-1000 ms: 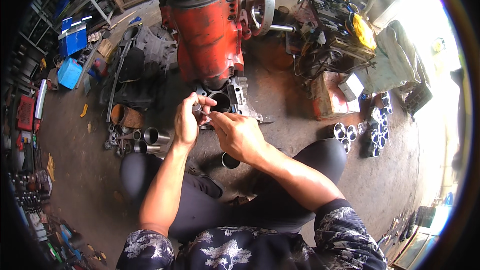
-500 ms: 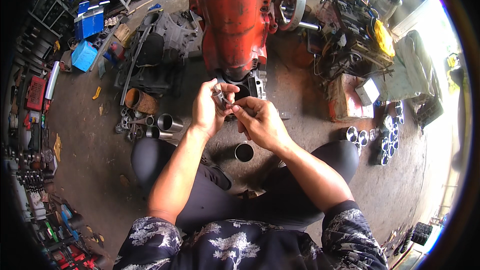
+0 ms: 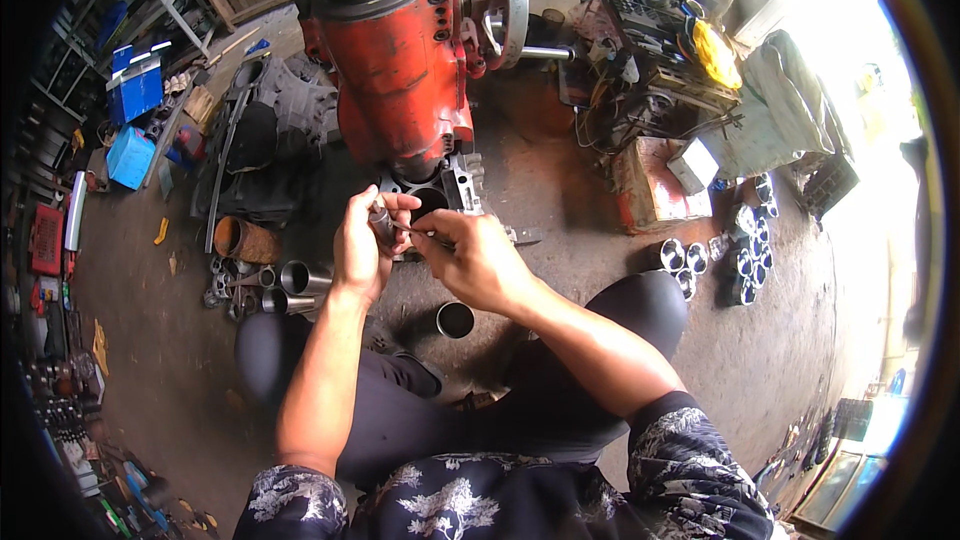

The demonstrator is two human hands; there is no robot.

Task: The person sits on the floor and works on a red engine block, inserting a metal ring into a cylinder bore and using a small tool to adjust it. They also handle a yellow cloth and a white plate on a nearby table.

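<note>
In front of the red machine, my left hand (image 3: 362,245) is closed round a small metal cylindrical part (image 3: 381,224), which tilts upward between thumb and fingers. My right hand (image 3: 478,258) meets it from the right, its thumb and forefinger pinched on a thin, small piece at the part's side. That piece is too small to name. Just beyond my fingers, the machine's lower end (image 3: 412,155) stands over a metal block (image 3: 462,186) with a round bore. An open metal cylinder sleeve (image 3: 455,320) stands on the floor below my hands, between my legs.
The red machine (image 3: 400,70) carries a handwheel (image 3: 515,10). More sleeves (image 3: 305,278) and a rusty can (image 3: 245,240) lie left. At right are a dirty box (image 3: 660,180), several shiny cylindrical parts (image 3: 745,260) and a cluttered tool bench (image 3: 660,30). A blue box (image 3: 130,157) sits far left.
The whole view has shifted, so the machine and surroundings appear farther left. Both hands stay together at the small metal part, with little change in their grip.
</note>
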